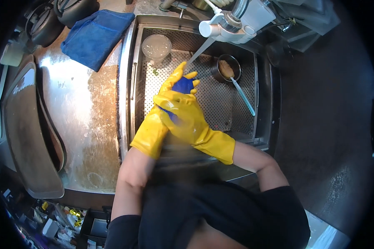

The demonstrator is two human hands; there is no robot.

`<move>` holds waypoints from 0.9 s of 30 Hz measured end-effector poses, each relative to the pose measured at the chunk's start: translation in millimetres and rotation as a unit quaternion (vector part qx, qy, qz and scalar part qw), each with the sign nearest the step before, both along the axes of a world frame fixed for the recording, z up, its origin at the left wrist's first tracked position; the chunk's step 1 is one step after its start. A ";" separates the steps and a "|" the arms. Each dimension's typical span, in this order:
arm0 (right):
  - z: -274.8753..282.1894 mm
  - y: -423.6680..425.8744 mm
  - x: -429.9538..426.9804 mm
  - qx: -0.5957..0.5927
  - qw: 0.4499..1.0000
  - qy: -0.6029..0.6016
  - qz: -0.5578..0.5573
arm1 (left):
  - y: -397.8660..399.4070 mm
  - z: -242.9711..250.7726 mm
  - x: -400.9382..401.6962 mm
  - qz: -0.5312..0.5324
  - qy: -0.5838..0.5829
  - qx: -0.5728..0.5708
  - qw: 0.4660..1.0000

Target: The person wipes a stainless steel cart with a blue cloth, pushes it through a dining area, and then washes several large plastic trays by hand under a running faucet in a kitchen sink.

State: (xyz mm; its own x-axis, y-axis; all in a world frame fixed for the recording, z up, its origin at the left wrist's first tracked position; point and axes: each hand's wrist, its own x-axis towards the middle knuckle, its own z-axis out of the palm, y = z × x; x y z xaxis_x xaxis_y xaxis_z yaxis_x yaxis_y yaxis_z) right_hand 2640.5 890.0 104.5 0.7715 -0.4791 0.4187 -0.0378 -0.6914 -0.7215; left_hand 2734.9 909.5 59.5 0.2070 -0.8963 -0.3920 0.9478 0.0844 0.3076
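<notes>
Yellow rubber gloves cover both hands over a perforated metal sink basket (218,105). My left hand (177,82) reaches forward, its fingers curved around a dark blue object (183,85), whose kind I cannot tell. My right hand (185,113) lies across the left palm and wrist, over more of something blue; whether it grips this is hidden. Water runs from a white faucet head (224,28) towards the left fingertips. A clear round container (156,46) with cloudy liquid stands at the basket's back left. At the back right, a dark cup (219,73) holds a peach-coloured lump and a light-blue-handled utensil (244,98).
On the metal counter at left lie a folded blue cloth (95,35) and brown trays (25,130). Dark round pots (46,28) stand behind them. Clear plastic containers (305,21) are at the back right. A bin of refuse (62,224) sits below left.
</notes>
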 end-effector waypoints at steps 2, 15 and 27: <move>-0.9 -5.0 -1.8 -0.058 0.997 0.044 0.000 | -12.0 -43.2 7.5 -0.066 0.101 -0.014 0.993; -84.5 -126.7 55.7 0.145 0.875 0.437 -0.148 | -43.5 -110.3 13.4 0.058 0.127 -0.095 0.986; -90.7 -136.1 33.4 0.828 0.519 -0.011 0.211 | -32.3 -67.7 3.1 0.053 0.142 -0.039 0.988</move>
State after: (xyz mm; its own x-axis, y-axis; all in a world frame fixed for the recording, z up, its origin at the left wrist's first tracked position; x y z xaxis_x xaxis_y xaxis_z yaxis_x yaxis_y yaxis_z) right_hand 2673.9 753.9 13.8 0.9581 0.0142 -0.2861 -0.1139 0.9352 -0.3353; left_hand 2738.0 877.2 -8.3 0.1929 -0.9053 -0.3785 0.9795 0.2006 0.0195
